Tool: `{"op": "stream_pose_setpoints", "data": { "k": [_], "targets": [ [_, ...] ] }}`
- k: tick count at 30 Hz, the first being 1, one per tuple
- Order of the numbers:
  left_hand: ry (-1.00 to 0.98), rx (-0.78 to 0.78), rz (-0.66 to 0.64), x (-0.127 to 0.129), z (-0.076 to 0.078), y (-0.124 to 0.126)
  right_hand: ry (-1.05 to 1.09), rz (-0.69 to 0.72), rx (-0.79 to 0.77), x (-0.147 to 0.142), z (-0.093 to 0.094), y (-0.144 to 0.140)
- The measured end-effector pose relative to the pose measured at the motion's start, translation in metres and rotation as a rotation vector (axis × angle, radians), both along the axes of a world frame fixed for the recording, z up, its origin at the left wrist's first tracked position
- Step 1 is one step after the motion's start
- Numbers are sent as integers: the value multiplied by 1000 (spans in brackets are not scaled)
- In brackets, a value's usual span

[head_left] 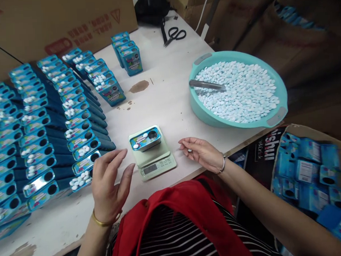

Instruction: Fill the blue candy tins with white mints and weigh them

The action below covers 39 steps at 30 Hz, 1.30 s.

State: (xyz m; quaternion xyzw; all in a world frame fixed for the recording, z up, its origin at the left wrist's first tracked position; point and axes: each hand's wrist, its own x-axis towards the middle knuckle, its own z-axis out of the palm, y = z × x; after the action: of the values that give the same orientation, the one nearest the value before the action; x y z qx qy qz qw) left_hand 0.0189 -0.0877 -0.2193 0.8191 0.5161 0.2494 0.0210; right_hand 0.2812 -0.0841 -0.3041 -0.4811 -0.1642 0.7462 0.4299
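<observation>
A blue candy tin [145,141] rests on the pale green digital scale [157,164], with a round hole in its top and white candies on its lid. My left hand [109,182] is open just left of the scale, thumb and fingers apart, holding nothing. To the scale's right, my right hand [203,153] has curled fingers with a small white candy [190,150] held in them. Beyond that hand stands a turquoise basin [215,119] full of small white and pale blue candies [242,90]. A metal scoop [206,84] lies on the candies.
Rows of blue tins [80,120], many topped with candies, fill the table's left side. Several more tins [132,60] stand at the back near black scissors [175,35]. A cardboard box [66,25] borders the far left. Another box of blue tins [308,156] sits low at right.
</observation>
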Motion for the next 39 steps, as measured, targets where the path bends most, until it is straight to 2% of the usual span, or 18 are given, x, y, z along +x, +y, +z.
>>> {"op": "stream_pose_setpoints", "data": {
  "k": [4,7,11,15,22,27,29,32,34,35,37,39],
  "targets": [
    [68,-73,-99,12,15,24,34,31,41,-12,7,1],
    [195,-88,-207,22,24,42,73,71,51,-22,9,0],
    [339,-93,-254,34,28,58,97,121,58,-33,8,-3],
    [376,-105,-260,39,28,64,108,138,56,-38,3,-6],
    [266,-70,-239,20,36,56,112,142,30,-36,2,-7],
    [104,-51,-176,16,45,35,168,145,32,-32,8,-9],
    [68,-74,-212,24,42,21,246,190,21,-34,12,-13],
    [78,-184,-365,38,32,2,410,287,-10,-39,18,-21],
    [104,-247,-450,43,26,-6,509,330,-30,-42,21,-27],
    [105,-254,-451,42,25,-7,535,337,-38,-42,21,-30],
    [32,-217,-343,35,26,-5,522,318,-51,-38,19,-33],
    [-103,-153,-156,22,31,1,449,258,-53,-29,15,-35]
  ]
}}
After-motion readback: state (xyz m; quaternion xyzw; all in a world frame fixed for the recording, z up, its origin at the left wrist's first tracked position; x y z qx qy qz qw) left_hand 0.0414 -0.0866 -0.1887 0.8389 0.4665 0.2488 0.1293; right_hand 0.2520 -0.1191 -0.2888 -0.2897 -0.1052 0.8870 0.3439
